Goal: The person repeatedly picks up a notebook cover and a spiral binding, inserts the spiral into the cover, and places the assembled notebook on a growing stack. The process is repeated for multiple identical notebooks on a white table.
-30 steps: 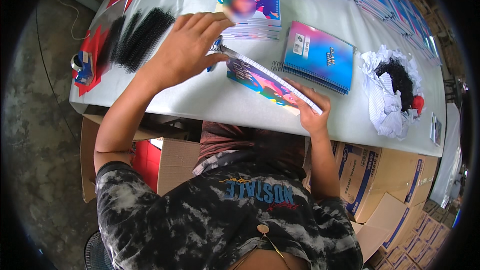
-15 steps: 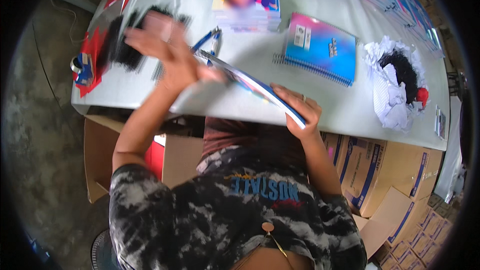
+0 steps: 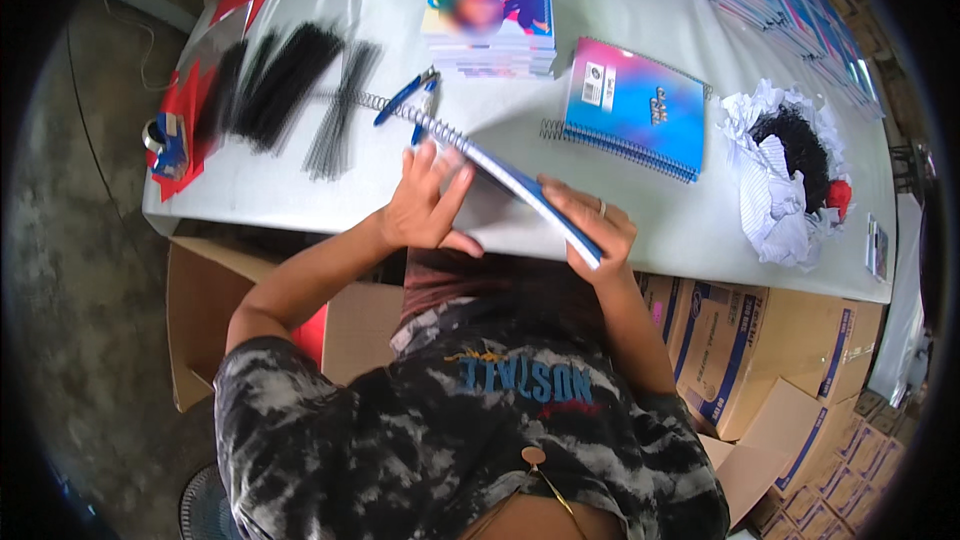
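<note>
My right hand [image 3: 595,222] grips the lower right end of a thin notebook [image 3: 540,202], held tilted on its edge above the table. A dark spiral coil [image 3: 372,101] runs along the notebook's upper left part and sticks out well past its end. My left hand [image 3: 430,202] is just below that coil, fingers spread and thumb apart; whether a fingertip touches the coil I cannot tell. Blue-handled pliers [image 3: 403,100] lie behind the coil. Farther left are bunches of black spiral coils [image 3: 290,80].
A tall notebook stack [image 3: 490,52] stands at the back. Coil-bound blue-pink notebooks [image 3: 635,105] lie right of centre. Crumpled white paper [image 3: 770,195] holds a black tangle [image 3: 800,145]. Red sheets [image 3: 190,165] and a tape roll [image 3: 155,135] sit at left. Cardboard boxes [image 3: 740,350] are below the table.
My left hand, blurred above the coils before, has come down and right to beside the notebook's coil. The long coil end now shows plainly. My right hand keeps its grip, slightly lower.
</note>
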### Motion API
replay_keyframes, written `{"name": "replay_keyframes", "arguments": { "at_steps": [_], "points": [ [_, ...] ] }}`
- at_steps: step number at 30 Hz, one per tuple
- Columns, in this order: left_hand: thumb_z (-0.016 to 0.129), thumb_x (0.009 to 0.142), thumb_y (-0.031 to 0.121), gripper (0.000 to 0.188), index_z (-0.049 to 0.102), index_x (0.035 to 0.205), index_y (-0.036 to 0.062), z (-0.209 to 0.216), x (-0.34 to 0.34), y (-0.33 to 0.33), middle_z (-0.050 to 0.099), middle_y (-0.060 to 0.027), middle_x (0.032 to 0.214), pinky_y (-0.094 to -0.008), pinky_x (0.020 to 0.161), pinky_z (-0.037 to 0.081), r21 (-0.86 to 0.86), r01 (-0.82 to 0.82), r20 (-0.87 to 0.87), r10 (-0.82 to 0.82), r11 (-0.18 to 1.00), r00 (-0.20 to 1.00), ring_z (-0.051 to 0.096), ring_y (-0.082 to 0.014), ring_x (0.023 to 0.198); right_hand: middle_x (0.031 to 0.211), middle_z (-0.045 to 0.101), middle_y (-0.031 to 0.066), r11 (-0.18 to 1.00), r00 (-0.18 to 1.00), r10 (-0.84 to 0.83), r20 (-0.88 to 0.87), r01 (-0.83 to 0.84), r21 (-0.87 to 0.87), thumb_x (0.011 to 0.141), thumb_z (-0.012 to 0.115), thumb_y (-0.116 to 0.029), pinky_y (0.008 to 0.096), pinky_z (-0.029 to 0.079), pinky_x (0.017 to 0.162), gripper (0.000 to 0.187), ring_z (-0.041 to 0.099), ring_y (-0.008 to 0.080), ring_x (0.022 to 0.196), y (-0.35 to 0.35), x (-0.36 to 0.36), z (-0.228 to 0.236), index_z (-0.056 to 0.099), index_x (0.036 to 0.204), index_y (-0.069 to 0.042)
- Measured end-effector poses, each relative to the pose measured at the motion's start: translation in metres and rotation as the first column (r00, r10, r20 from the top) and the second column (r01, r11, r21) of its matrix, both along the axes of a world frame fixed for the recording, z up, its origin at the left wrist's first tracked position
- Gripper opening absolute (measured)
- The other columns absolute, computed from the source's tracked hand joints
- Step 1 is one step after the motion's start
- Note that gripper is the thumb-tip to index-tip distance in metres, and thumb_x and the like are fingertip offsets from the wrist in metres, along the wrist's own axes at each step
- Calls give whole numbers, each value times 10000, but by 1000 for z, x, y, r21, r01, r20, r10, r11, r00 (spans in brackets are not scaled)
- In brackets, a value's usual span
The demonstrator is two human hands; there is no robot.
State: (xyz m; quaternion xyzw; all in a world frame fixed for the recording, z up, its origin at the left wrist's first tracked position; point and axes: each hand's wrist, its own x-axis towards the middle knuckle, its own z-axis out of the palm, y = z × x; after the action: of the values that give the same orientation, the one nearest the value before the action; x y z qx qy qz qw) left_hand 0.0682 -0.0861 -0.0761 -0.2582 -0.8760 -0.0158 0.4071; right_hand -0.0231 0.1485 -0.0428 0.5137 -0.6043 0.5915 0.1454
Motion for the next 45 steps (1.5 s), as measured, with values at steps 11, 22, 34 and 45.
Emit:
{"name": "replay_keyframes", "arguments": {
  "at_steps": [11,22,34,45],
  "points": [
    [394,759,736,999,305,1280,-112,-1,-8,9,294,-247,1362,-569,1047,89,171,17,-253,27,985,967,242,-453,1264,963,653,187,997,998,61,24,-62,39,704,649,3,335,540,715,330,666,282,835,-2,4,3,637,1034,17],
    [393,787,709,956,291,1316,-80,5,-36,-16,222,-298,1386,-612,1029,84,304,-78,-181,138,950,974,149,-461,1314,968,648,203,987,987,158,41,-160,33,810,541,-68,340,535,733,261,654,311,888,-13,5,4,621,1023,58],
    [439,710,753,979,368,1332,0,10,-14,44,260,-312,1366,-611,1025,88,268,-46,146,7,962,989,158,-477,1296,999,647,173,999,998,-34,43,33,27,711,593,57,335,532,753,339,652,289,889,-14,4,0,621,1046,22],
    [457,723,740,936,346,1341,45,7,-6,62,385,-222,1287,-609,918,267,184,296,254,-336,937,907,386,-430,1106,1020,642,149,998,997,-40,64,37,55,681,641,17,351,527,731,418,646,284,886,-20,-1,-2,592,1096,3]
  ]
}}
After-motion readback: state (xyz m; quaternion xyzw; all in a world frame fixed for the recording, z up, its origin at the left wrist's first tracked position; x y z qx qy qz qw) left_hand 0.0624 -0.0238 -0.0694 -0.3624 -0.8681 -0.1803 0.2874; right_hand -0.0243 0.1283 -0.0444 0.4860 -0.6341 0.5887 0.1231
